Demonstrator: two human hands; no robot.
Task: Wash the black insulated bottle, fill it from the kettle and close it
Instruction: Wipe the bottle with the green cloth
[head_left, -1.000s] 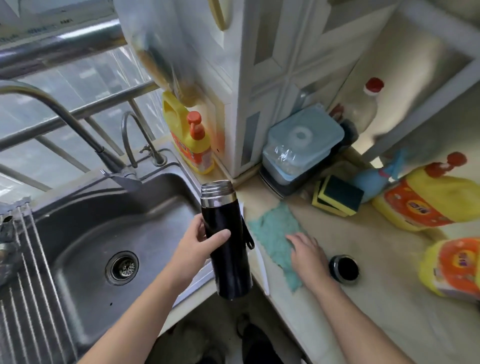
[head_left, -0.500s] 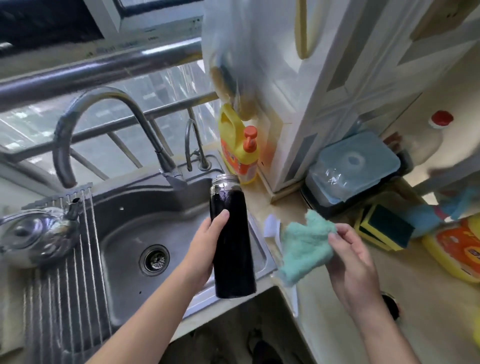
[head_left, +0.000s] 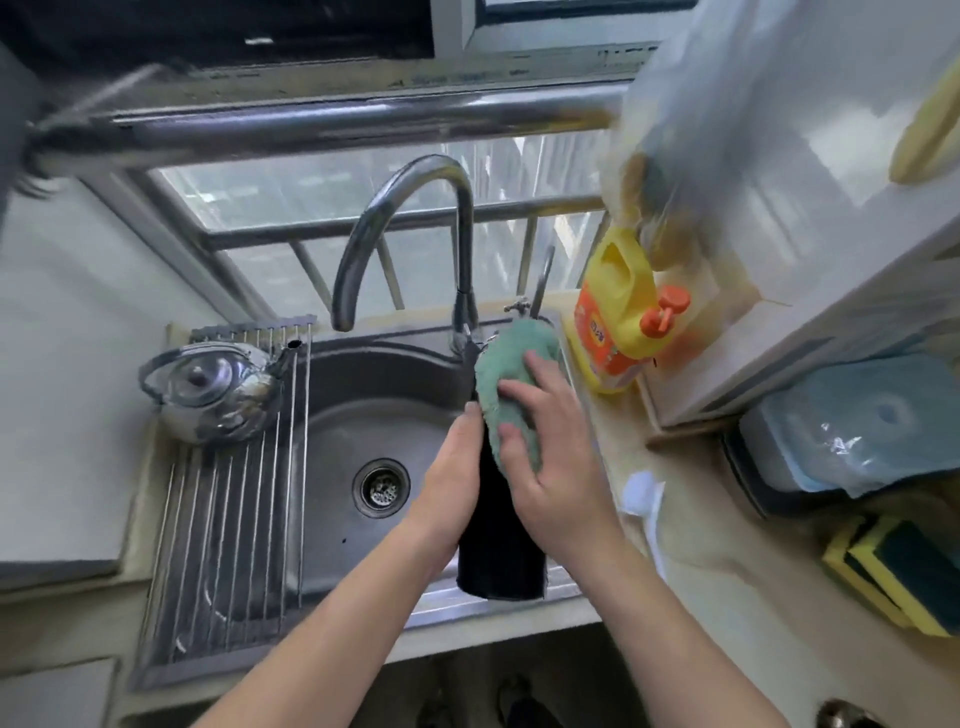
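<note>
Bottle (head_left: 500, 558), gripped by left hand (head_left: 448, 493), cloth (head_left: 511, 358) clasped round it by right hand (head_left: 561, 467); slip into sink (head_left: 332, 415) risked once wetted.

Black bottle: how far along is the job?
Nothing looks finished. In hand: the left hand grips the black bottle at the sink while the right hand presses a green cloth round its top, apparently wiping it. Left: filling from the kettle, which sits on the rack, and closing it.

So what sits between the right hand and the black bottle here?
The green cloth: in the head view, the right hand holds it against the upper part of the black bottle.
</note>
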